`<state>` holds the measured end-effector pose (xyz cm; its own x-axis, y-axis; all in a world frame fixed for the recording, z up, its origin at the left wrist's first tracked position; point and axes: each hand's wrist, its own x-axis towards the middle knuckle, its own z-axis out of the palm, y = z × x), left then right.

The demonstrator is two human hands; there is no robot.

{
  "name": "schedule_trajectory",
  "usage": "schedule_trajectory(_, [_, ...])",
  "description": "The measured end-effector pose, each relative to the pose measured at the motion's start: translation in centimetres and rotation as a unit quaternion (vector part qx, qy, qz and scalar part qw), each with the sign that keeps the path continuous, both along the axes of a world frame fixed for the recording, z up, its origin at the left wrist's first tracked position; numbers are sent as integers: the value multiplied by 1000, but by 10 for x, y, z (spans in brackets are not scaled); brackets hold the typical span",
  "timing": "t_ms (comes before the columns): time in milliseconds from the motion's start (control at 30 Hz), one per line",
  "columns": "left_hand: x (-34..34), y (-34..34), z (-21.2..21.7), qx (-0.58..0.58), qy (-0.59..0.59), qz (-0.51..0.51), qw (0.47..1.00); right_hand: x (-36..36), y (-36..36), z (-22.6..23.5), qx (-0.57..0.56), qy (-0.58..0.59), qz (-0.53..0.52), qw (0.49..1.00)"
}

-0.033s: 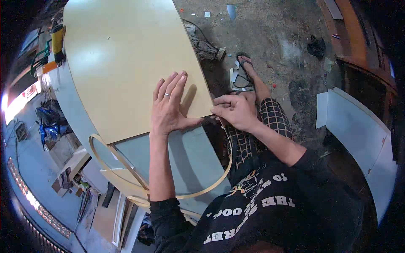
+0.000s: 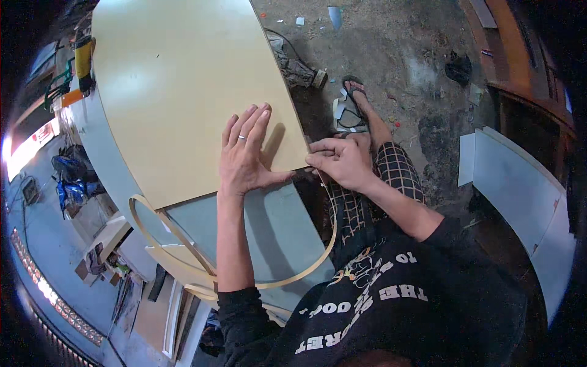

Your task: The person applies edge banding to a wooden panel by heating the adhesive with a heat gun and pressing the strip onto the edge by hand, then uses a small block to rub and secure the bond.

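dusty dirt floor, leaning grey panels

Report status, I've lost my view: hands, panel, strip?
Left hand flat on beige panel. Right hand pinching edge strip at the panel's corner. Strip loops loose below; nothing in the way.

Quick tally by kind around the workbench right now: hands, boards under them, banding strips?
Hands: 2, left hand flat on the board, right hand pinching the strip at the corner
Beige board: 1
Grey panel beneath: 1
Edge-banding strip, looped: 1
Total: 5
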<state>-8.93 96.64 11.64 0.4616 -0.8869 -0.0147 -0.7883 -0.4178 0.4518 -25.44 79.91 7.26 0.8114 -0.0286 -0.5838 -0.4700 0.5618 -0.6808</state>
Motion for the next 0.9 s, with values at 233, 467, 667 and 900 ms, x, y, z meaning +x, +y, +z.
schedule_trajectory(233, [0,-1,2,15,2,2,1000,-5,-3,5,-60,0,-6,998])
schedule_trajectory(467, [0,-3,3,12,-3,7,1000,-4,-10,5,-48,-15,1,999])
schedule_trajectory(667, [0,-3,4,12,-4,3,1000,-5,-10,3,-38,1,2,999])
schedule_trajectory(900, [-1,-4,3,13,-13,3,1000,-9,-2,-12,-66,-2,-5,998])
